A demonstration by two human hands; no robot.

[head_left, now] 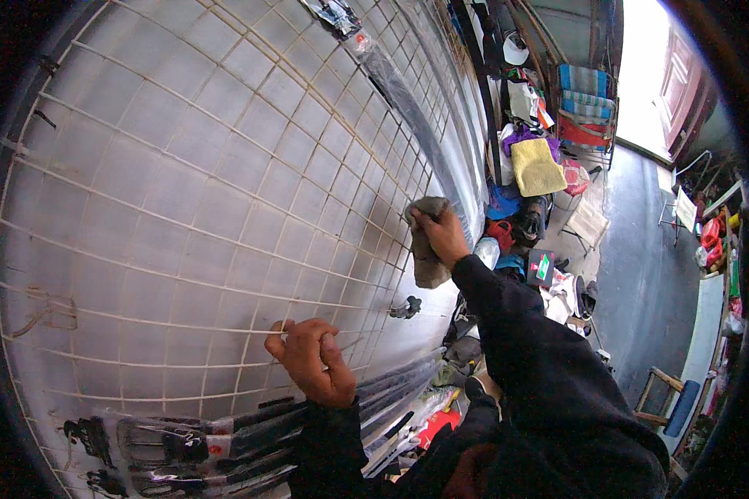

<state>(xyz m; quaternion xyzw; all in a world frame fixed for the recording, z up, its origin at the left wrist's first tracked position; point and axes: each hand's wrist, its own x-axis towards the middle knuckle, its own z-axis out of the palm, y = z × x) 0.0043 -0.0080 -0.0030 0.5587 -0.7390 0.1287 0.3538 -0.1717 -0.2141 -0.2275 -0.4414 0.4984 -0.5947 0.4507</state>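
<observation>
A pale wire grid panel [193, 245] stands before a greyish-white surface and fills the left half of the view. My right hand [446, 236] grips a crumpled grey-brown cloth [430, 268] against the panel's right part. Lower down, my left hand [314, 359] has its fingers curled at a wire of the grid; the fingertips are partly hidden. Between the hands, toward the right, a small dark clip-like piece [406, 308] hangs on the grid. Long packages in clear plastic [250, 441] run along the bottom, below my left hand.
Another long plastic-wrapped package [383, 75] hangs at the upper grid. Piled at the right are a yellow cloth [538, 166], bags and shoes. Folding chairs [584, 104] and a small stool [587, 223] stand by the dark floor [645, 266]. A bright doorway [645, 66] opens at the upper right.
</observation>
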